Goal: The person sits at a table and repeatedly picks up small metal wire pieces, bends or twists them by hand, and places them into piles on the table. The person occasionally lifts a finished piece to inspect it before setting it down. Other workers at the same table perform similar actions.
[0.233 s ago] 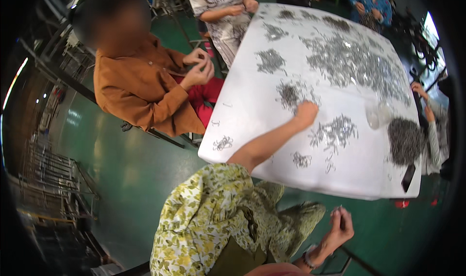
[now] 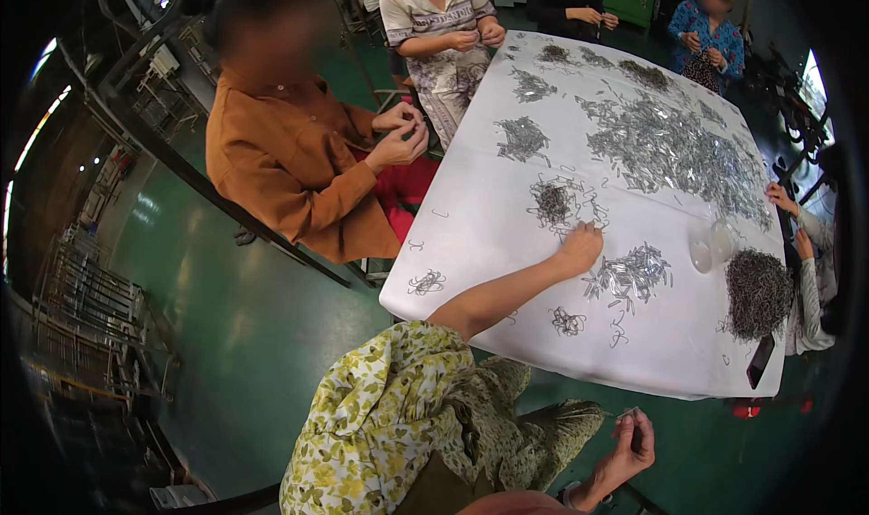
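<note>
My left hand point(image 2: 580, 249) reaches onto the white-topped table, its fingers bent and pressed together at the near edge of a pile of dark wire hooks point(image 2: 553, 202). What those fingertips hold is hidden. Just right of it lies a heap of short clear strips point(image 2: 631, 271), with a small cluster of wire hooks point(image 2: 568, 322) nearer me. Off the table's near edge, my right hand point(image 2: 631, 444) is raised beside my lap. Thumb and fingers pinch a small, thin greyish piece there, too small to name.
Clear strips point(image 2: 670, 144) spread widely over the far table. A large dark heap of hooks point(image 2: 759, 294), a clear plastic cup point(image 2: 701, 249) and a black phone-like slab point(image 2: 760, 362) lie on the right. A co-worker in a brown shirt point(image 2: 290, 171) sits at left; several others surround the table.
The whole scene has shifted lower in the picture. My left hand has drawn slightly back toward me from the hook pile. My right hand keeps its pinch.
</note>
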Action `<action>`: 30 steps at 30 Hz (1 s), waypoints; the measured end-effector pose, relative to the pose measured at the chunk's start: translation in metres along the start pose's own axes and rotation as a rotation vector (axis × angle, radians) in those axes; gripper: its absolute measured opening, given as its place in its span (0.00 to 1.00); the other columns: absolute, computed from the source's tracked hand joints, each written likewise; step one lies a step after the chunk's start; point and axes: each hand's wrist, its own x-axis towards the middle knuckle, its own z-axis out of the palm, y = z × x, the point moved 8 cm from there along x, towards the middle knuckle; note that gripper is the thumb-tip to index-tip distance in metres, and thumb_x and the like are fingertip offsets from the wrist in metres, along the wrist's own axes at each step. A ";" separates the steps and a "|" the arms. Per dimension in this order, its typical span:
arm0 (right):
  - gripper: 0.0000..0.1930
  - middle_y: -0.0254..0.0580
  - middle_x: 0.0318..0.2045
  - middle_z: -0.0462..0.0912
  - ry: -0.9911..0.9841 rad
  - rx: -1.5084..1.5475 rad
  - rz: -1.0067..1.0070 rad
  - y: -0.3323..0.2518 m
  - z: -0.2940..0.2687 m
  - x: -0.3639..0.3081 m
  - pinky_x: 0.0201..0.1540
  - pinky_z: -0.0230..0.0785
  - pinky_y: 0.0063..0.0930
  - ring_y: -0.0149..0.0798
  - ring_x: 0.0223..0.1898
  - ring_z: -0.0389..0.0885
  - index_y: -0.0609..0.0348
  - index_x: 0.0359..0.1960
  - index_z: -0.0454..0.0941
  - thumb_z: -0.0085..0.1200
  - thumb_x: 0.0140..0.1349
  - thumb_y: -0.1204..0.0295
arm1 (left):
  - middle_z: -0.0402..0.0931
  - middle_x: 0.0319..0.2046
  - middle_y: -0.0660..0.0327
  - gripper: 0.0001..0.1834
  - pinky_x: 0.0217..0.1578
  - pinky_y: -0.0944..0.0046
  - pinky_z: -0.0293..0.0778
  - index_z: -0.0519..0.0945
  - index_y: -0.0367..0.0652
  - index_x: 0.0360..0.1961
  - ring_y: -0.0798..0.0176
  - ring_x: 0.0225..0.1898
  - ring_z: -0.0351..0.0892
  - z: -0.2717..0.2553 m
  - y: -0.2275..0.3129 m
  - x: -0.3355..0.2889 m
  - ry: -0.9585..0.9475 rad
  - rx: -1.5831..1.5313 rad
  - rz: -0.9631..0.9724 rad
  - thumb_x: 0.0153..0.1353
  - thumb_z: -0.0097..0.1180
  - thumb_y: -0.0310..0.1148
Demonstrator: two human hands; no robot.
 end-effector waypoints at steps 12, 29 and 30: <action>0.13 0.40 0.32 0.79 0.085 -0.001 0.013 -0.006 0.003 -0.013 0.30 0.67 0.19 0.28 0.30 0.74 0.72 0.47 0.76 0.54 0.60 0.83 | 0.76 0.32 0.55 0.09 0.34 0.66 0.77 0.71 0.34 0.39 0.65 0.33 0.78 -0.117 0.148 -0.109 -0.408 -1.407 0.185 0.65 0.50 0.31; 0.10 0.42 0.36 0.79 0.121 -0.297 -0.203 -0.022 0.014 -0.016 0.30 0.67 0.20 0.28 0.31 0.73 0.73 0.44 0.77 0.53 0.62 0.80 | 0.70 0.37 0.58 0.06 0.43 0.58 0.68 0.70 0.39 0.37 0.56 0.43 0.72 -0.122 0.200 -0.153 -0.332 -1.318 0.283 0.62 0.51 0.28; 0.10 0.42 0.35 0.79 0.105 -0.308 -0.226 -0.021 0.015 -0.016 0.30 0.67 0.21 0.28 0.31 0.73 0.73 0.44 0.77 0.52 0.63 0.79 | 0.71 0.35 0.57 0.06 0.41 0.58 0.69 0.69 0.38 0.36 0.56 0.40 0.73 -0.123 0.199 -0.153 -0.312 -1.346 0.280 0.63 0.50 0.28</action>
